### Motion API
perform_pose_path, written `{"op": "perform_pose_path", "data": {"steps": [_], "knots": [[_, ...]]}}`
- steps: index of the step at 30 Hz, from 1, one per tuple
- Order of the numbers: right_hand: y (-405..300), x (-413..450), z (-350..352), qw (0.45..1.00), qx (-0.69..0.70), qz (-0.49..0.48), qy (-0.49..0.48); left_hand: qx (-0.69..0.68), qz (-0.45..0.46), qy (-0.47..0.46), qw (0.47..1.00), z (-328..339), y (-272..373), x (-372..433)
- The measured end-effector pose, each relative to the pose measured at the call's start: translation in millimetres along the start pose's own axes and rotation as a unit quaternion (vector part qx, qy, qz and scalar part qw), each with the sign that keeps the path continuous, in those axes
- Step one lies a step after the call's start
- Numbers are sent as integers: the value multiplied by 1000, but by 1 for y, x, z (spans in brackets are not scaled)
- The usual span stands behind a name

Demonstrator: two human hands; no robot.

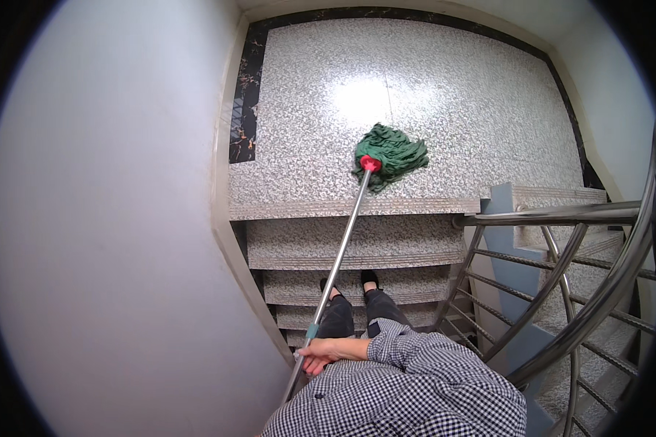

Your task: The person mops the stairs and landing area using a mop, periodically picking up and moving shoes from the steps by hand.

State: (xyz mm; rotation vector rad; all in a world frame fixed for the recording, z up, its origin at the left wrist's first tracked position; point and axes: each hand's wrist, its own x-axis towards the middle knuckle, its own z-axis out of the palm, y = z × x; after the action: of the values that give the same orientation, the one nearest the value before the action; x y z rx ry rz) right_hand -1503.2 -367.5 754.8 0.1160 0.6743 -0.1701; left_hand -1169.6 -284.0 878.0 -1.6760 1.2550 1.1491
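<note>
A mop with green strands (391, 153) and a red socket lies head-down on the speckled landing floor. Its metal handle (341, 246) slants down and left, past the stair edges, towards my body. My right hand (318, 356) grips the handle just below a teal collar (312, 330), near the waist of my checked shirt. My left hand is out of view. Both my feet, in dark shoes, stand on a stair tread below the landing.
A pale wall (131, 218) runs close along the left. On the right is a curved metal railing (552, 214) with twisted bars, and beyond it another flight of steps (568, 273). Ridged nosing (415, 206) edges the landing, which has a dark stone border (244, 109).
</note>
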Motion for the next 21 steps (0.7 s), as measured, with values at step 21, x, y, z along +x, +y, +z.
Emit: {"op": "perform_pose_path", "data": {"steps": [21], "knots": [[-171, -75, -26, 828, -385, -220, 344, -289, 171, -27, 942, -75, 173, 29]]}}
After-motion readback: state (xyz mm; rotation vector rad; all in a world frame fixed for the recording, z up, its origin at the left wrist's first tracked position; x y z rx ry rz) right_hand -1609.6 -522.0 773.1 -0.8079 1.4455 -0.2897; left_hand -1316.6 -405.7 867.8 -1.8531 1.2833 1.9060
